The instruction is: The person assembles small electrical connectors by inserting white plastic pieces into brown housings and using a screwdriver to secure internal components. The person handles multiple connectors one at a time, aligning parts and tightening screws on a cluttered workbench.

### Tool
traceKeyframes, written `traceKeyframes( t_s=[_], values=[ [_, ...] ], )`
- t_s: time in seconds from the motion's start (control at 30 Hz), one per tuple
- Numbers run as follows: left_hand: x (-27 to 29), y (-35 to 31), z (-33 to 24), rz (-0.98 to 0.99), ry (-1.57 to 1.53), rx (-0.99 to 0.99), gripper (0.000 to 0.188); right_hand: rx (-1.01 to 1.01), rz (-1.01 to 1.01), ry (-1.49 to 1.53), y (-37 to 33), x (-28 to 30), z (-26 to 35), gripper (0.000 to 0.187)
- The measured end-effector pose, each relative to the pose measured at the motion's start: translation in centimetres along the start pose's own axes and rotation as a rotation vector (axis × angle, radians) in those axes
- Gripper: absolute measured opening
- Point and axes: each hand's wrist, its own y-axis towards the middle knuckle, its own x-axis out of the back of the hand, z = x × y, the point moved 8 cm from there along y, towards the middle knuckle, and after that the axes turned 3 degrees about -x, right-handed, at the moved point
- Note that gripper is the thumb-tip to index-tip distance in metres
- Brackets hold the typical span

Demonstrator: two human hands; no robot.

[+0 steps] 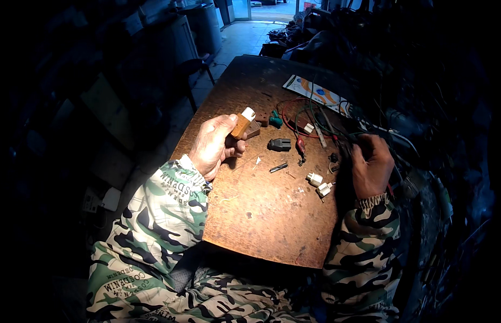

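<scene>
Raised over the left part of the wooden table, my left hand (210, 141) grips a small orange-brown block with a white end (243, 123), its thumb along the side. A reddish-brown block (254, 130) lies just beyond it. At the table's right edge, my right hand (371, 166) has its fingers bent and drawn together beside the tangled wires (336, 129); whatever they hold is hidden. Between the hands lie a black plug-like connector (279, 145), a red clip (300, 144), a short dark rod (278, 167) and two white connectors (319, 184).
A green clip (276, 119) rests near the red and green leads. Farther back is a flat white printed box (316, 95). A dark stool (192, 68) stands beyond the table's left side. Cluttered cables fill the dark right side, and a tiled floor (245, 36) runs to a bright doorway.
</scene>
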Motion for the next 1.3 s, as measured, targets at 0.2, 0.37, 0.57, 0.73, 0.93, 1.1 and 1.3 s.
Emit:
traceKeyframes(
  t_s=[0.2, 0.37, 0.57, 0.73, 0.93, 1.1, 1.3],
  values=[
    [-0.1, 0.0, 0.0, -0.011, 0.033, 0.001, 0.038, -0.017, 0.003, -0.025, 0.0, -0.1, 0.0, 0.018],
    [-0.1, -0.2, -0.1, -0.001, 0.040, -0.002, 0.036, -0.001, 0.031, -0.030, -0.1, -0.3, 0.4, 0.019],
    [-0.4, -0.2, -0.1, 0.006, 0.050, 0.012, 0.038, -0.051, 0.037, -0.041, 0.0, -0.2, 0.0, 0.018],
    [-0.2, -0.1, 0.1, 0.027, 0.040, 0.020, 0.038, -0.049, 0.048, -0.034, 0.0, -0.4, 0.1, 0.017],
    [-0.4, -0.3, 0.1, 0.023, 0.000, 0.038, 0.034, -0.039, 0.050, -0.025, 0.0, -0.4, 0.2, 0.016],
    [-1.9, -0.4, 1.0, 0.205, -0.293, 0.202, 0.038, -0.049, 0.055, -0.025, -0.1, -0.3, -0.2, 0.017],
    [-2.1, -0.9, 0.7, 0.232, -0.308, 0.232, 0.036, -0.045, 0.059, -0.006, -0.1, -0.4, 0.0, 0.018]
  ],
)
